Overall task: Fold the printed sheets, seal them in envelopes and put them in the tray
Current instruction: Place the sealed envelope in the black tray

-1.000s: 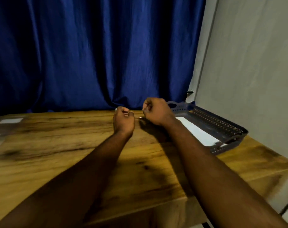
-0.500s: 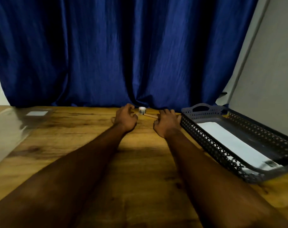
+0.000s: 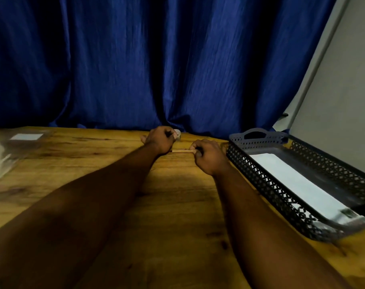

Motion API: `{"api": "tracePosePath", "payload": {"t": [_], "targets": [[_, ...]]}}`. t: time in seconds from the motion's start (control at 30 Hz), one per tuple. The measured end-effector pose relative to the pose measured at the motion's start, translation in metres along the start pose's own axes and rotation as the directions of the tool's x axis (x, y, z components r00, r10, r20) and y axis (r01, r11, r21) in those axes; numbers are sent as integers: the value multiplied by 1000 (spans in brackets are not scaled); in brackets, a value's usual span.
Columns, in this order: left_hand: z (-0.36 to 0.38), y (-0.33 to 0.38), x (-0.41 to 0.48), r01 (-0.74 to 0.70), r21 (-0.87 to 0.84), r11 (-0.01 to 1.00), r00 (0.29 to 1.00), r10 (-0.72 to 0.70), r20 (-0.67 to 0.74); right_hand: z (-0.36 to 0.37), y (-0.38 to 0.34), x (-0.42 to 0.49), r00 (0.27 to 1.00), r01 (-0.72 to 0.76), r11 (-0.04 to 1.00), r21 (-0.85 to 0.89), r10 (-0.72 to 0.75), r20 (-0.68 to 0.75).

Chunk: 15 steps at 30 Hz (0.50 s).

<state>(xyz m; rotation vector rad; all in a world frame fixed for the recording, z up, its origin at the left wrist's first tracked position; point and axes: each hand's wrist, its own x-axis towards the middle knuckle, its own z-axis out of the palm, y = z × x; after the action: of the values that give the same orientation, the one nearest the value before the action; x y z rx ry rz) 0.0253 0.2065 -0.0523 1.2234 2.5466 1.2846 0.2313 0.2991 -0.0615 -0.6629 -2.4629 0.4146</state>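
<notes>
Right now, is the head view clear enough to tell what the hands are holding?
Head view: dim, forearms in shadow; right hand pinches a tan strip, too small to identify; whether the left hand holds anything is hidden; blur smears the tray at its near end and the table at left; the envelope inside glares white.

The person's bare left forearm [image 3: 83, 203] and bare right forearm [image 3: 260, 215] are uncovered from the picture's lower edge to the wrists. The bare left hand [image 3: 159, 139] and bare right hand [image 3: 208, 157] are likewise uncovered, and dim light blurs finer detail.
</notes>
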Motion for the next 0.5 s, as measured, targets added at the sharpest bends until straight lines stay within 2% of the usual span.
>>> {"api": "tracePosePath", "payload": {"t": [0.1, 0.27, 0.5], "targets": [[-3, 14, -18, -56, 73, 996, 998, 58, -37, -3, -3, -4, 1000, -3, 1000, 11, 3, -6], [-4, 23, -37, -102, 74, 992, 995, 103, -7, -9, -13, -10, 999, -44, 997, -67, 45, 14], [-5, 36, -56, -127, 37, 991, 992, 127, 1, -9, -12, -12, 998, -65, 997, -32, 64, -19]]}}
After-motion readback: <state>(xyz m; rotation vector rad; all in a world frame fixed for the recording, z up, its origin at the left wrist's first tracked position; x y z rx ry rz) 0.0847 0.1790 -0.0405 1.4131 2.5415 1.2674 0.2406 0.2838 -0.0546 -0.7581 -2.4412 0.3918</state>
